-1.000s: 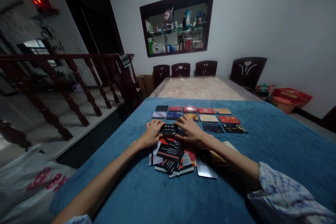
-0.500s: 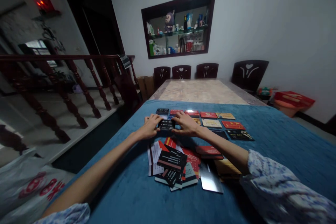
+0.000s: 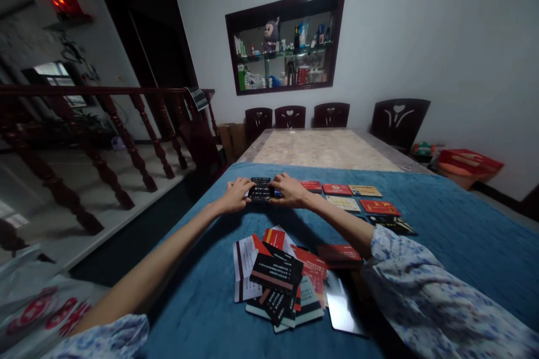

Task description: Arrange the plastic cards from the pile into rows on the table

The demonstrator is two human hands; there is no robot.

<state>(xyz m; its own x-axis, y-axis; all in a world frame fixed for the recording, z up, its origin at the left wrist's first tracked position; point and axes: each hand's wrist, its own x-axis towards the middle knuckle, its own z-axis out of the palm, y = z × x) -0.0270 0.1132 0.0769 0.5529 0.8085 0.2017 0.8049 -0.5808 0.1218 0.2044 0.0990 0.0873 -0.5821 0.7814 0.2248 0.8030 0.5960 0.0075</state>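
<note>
Between my two hands is a black card (image 3: 260, 191) with pale print, gripped at its left edge by my left hand (image 3: 236, 194) and at its right edge by my right hand (image 3: 288, 190). It is over the left end of the rows of cards. Another black card (image 3: 260, 180) lies just beyond it. Part of a blue card shows by my right fingertips. Nearer me lies a loose heap of cards, with a black striped card (image 3: 277, 272) on top. A shiny silver card (image 3: 343, 305) rests at the heap's right.
Rows of cards, among them a red card (image 3: 379, 207) and a black card (image 3: 391, 224), lie to the right on the blue cloth (image 3: 189, 280). Beyond is the bare tabletop (image 3: 324, 148). A white plastic bag (image 3: 46, 303) stands at the left, below the wooden railing (image 3: 126, 129).
Both hands have moved forward and slightly left with the black card, closer to the far black card. My view has shifted a little, so the heap appears lower.
</note>
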